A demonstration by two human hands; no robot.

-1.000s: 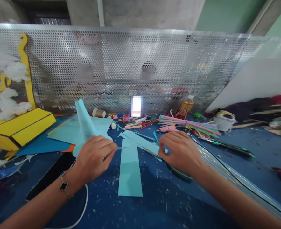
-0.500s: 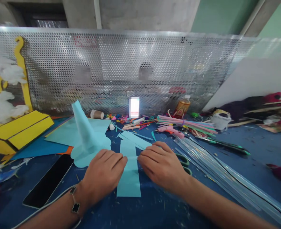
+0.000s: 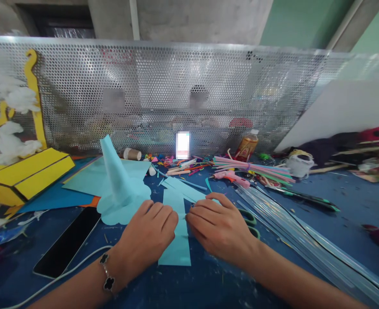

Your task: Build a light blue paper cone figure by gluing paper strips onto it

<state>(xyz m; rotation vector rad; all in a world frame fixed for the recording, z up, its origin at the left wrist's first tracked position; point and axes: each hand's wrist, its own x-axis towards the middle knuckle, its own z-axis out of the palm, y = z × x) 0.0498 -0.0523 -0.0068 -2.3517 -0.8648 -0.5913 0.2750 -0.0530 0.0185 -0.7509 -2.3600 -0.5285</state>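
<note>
**Hands:** together at mid-bench, just apart, both on one strip.
**Left hand:** fingers curled onto the strip's left edge; black clover bracelet at the wrist.
**Right hand:** fingers curled onto the strip's right edge.
**Pale blue paper strip:** flat on the blue bench, under both hands, with narrower pale blue strips branching at its far end.
**Near left:** black smartphone, face up, with a white cable alongside.
**Near right:** green-handled scissors just beside the right hand; clear glue sticks beyond them.
**Mid-left:** pale blue paper cone, tip up, with a scalloped base near the left hand; yellow card box.
**Mid-right:** pink hot glue gun; bundled drinking straws.
**Far:** perforated metal panel.
</note>
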